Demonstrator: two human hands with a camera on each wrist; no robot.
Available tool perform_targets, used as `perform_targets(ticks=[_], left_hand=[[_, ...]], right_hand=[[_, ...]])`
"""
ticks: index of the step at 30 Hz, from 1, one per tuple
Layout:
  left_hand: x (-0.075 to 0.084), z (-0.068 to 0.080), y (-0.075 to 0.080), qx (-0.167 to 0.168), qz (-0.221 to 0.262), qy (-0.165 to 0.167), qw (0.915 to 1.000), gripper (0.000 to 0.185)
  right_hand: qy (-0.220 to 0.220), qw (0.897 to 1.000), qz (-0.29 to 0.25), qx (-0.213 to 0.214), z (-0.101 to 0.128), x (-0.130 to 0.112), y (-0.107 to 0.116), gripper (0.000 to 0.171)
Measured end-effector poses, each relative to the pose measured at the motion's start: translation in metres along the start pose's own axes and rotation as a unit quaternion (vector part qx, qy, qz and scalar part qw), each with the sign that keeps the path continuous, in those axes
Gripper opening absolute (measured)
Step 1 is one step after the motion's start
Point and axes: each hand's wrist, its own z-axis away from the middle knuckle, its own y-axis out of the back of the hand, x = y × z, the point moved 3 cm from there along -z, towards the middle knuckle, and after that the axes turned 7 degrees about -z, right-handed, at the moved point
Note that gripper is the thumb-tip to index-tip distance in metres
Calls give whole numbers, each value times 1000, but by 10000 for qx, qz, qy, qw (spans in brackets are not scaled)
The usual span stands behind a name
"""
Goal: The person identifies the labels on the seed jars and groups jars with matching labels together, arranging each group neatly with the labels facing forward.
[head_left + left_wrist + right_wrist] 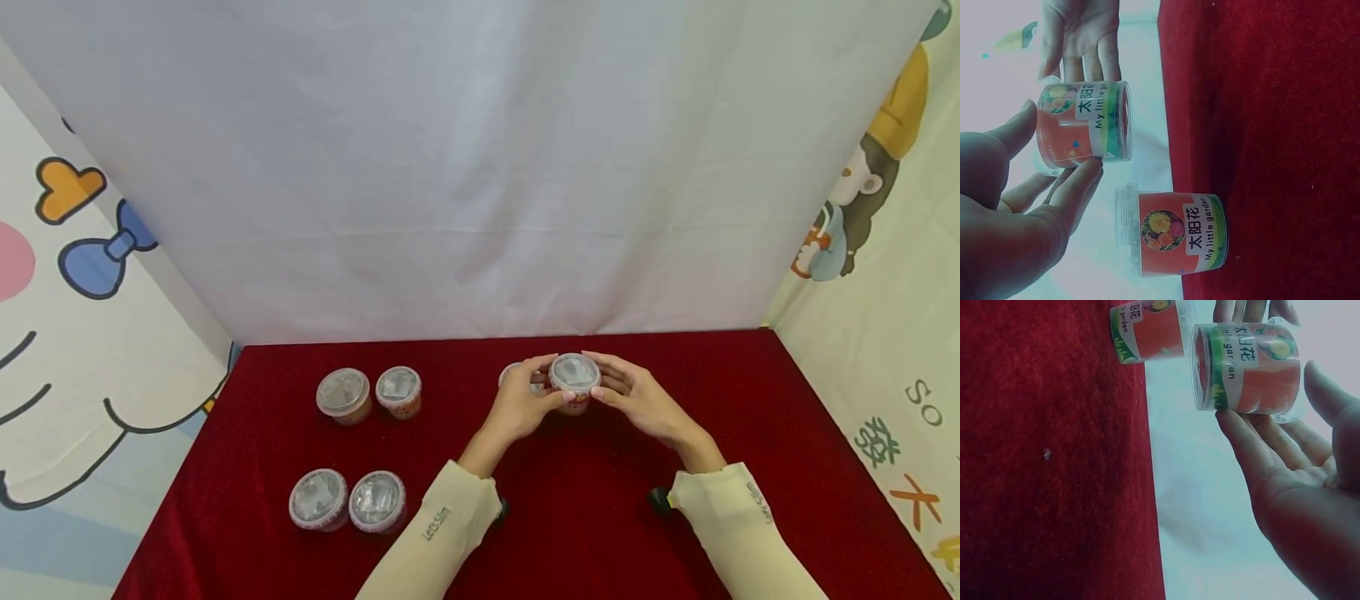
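Between both hands, a lidded plastic cup (pixel 574 379) is held above the table. It has an orange label reading "My little garden" and a clear lid. My left hand (pixel 522 398) grips its left side with thumb and fingers, and my right hand (pixel 643 402) grips the right side. In the left wrist view the held cup (pixel 1085 122) is raised off the red cloth. A second labelled cup (pixel 1179 234) stands on the cloth near my left hand; in the head view that hand partly covers it.
On the red cloth (pixel 570 517), two lidded cups stand at the back left, one wider cup (pixel 343 393) and one smaller cup (pixel 400 390). Closer in are two more, a left cup (pixel 318 498) and a right cup (pixel 377 502). A white curtain (pixel 480 167) hangs behind the table.
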Motion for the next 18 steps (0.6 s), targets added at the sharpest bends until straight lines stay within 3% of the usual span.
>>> perform_targets(ticks=[11, 18], left_hand=[[-2, -4, -4, 57, 6, -51, 10000, 61], [-4, -6, -5, 73, 10, 107, 9999, 59]], right_hand=[[9, 9999, -106, -80, -3, 7, 4, 60], [-38, 9999, -10, -128, -5, 10, 5, 61]])
